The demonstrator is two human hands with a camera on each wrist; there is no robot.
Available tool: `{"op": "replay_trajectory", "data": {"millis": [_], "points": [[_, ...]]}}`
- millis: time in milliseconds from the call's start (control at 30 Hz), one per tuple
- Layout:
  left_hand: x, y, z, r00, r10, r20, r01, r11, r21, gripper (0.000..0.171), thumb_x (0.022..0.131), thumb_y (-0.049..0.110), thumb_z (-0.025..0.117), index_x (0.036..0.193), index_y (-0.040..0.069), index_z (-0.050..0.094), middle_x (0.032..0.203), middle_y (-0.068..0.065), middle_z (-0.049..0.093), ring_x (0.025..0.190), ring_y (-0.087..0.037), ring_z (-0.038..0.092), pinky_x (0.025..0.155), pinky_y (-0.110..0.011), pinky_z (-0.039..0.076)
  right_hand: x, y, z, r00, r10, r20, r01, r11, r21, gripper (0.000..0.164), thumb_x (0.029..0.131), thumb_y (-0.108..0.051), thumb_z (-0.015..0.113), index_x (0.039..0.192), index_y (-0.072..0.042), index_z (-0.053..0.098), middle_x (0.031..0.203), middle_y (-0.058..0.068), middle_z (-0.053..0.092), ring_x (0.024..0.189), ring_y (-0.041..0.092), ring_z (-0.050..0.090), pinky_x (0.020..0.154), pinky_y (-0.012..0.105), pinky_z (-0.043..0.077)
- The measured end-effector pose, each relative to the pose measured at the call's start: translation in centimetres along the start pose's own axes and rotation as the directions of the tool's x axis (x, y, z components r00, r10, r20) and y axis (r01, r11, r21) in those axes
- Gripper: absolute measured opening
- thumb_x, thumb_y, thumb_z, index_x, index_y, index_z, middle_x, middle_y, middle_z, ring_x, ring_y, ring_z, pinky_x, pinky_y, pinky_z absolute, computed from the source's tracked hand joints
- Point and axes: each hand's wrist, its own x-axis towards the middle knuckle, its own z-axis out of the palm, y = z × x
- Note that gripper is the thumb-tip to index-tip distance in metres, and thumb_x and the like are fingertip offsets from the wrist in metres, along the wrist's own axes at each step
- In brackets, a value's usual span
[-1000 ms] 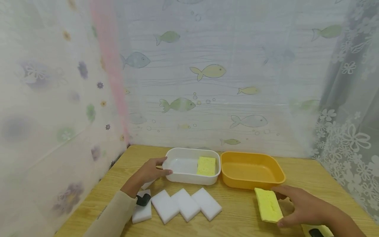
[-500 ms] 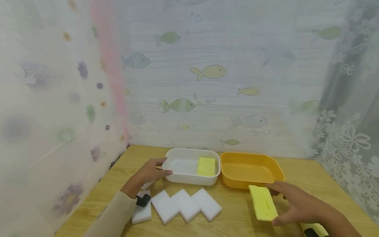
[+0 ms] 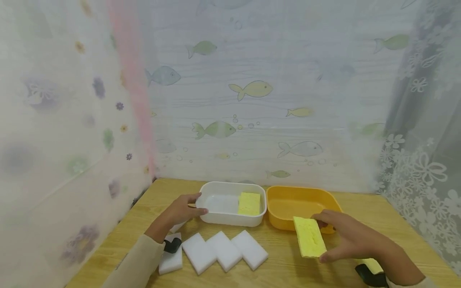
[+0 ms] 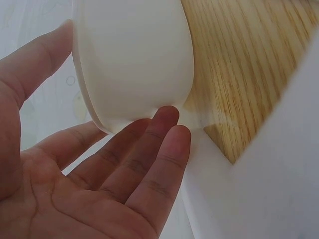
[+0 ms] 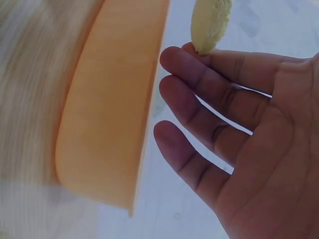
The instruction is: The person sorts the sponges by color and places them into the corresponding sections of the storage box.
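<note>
Right hand (image 3: 354, 238) pinched a yellow sponge (image 3: 309, 238) by its right side, thumb at the near corner, fingertips toward the far one. Sponge tilted, off the table, a shadow below it; held just near of the orange tub (image 3: 281, 219), covering part of its near wall from the head view. In the right-wrist view the sponge showed nearly edge-on against a fingertip; the other fingers reached out loosely, spread a bit.

Left hand (image 3: 180, 213) gripped the left end of the white tub (image 3: 227, 218): thumb at the near rim, fingers round the end. Left-wrist view had fingertips against the outer wall.

White tub stood upright, second yellow sponge (image 3: 249, 203) inside at its right end. Orange tub sat upright immediately right of it; touching or not, couldn't tell.

Near of the white tub, three white foam blocks (image 3: 223, 250) lay slanted in a row. A fourth white block (image 3: 171, 260) lay left of them, partly behind the left wrist's black strap (image 3: 173, 245). One more white piece (image 3: 177, 227) showed beside the left wrist, mostly hidden. Yellow piece (image 3: 372, 265) under the right wrist, mostly hidden too.

All on a wood-grain table (image 3: 360, 212). Fish-print curtain (image 3: 306, 88) at the far side, floral sheet (image 3: 54, 180) left, grey flowered curtain (image 3: 425, 140) right.
</note>
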Motion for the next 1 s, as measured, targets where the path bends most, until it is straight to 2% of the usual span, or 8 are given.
{"op": "replay_trajectory", "data": {"millis": [233, 367, 633, 800, 1000], "points": [[0.2, -0.1, 0.1, 1.000, -0.009, -0.007, 0.009, 1.000, -0.004, 0.091, 0.084, 0.049, 0.084, 0.158, 0.013, 0.044, 0.153, -0.018, 0.054, 0.141, -0.035, 0.051, 0.111, -0.058, 0.045, 2.0, -0.5, 0.2, 1.000, -0.001, -0.016, 0.001, 0.999, -0.042, 0.087, 0.077, -0.055, 0.087, 0.143, -0.007, 0.057, 0.109, -0.015, 0.056, 0.096, 0.005, 0.053, 0.075, 0.030, 0.049], [0.3, -0.2, 0.1, 1.000, -0.006, -0.007, 0.006, 1.000, -0.007, 0.091, 0.085, 0.048, 0.084, 0.158, 0.012, 0.044, 0.152, -0.018, 0.055, 0.140, -0.035, 0.052, 0.110, -0.058, 0.046, 3.1, -0.6, 0.5, 1.000, 0.001, -0.018, -0.002, 0.998, -0.061, 0.089, 0.074, -0.061, 0.087, 0.142, -0.010, 0.059, 0.111, -0.016, 0.057, 0.098, 0.006, 0.055, 0.079, 0.032, 0.051], [0.0, -0.2, 0.0, 1.000, -0.008, -0.005, 0.008, 1.000, -0.004, 0.090, 0.085, 0.047, 0.084, 0.158, 0.011, 0.044, 0.152, -0.019, 0.055, 0.141, -0.036, 0.051, 0.110, -0.057, 0.046, 5.1, -0.6, 1.0, 1.000, -0.004, -0.013, 0.003, 0.997, -0.080, 0.092, 0.074, -0.065, 0.085, 0.141, -0.007, 0.059, 0.111, -0.015, 0.060, 0.101, 0.013, 0.060, 0.083, 0.036, 0.053], [-0.1, -0.1, 0.0, 1.000, -0.009, 0.000, 0.009, 1.000, -0.006, 0.090, 0.086, 0.046, 0.084, 0.158, 0.011, 0.043, 0.153, -0.019, 0.053, 0.143, -0.037, 0.049, 0.112, -0.058, 0.044, 6.5, -0.9, 1.3, 1.000, -0.010, -0.030, 0.007, 0.993, -0.115, 0.091, 0.071, -0.069, 0.084, 0.137, -0.010, 0.062, 0.106, -0.016, 0.058, 0.099, 0.008, 0.057, 0.083, 0.034, 0.052], [0.0, 0.0, 0.0, 1.000, -0.015, -0.006, 0.015, 1.000, -0.004, 0.090, 0.085, 0.047, 0.084, 0.158, 0.011, 0.044, 0.152, -0.019, 0.054, 0.142, -0.037, 0.050, 0.111, -0.059, 0.044, 7.8, -1.0, 1.4, 0.999, 0.025, -0.032, -0.029, 0.990, -0.136, 0.094, 0.069, -0.073, 0.082, 0.139, -0.014, 0.062, 0.107, -0.014, 0.061, 0.100, 0.007, 0.057, 0.085, 0.036, 0.053]]}}
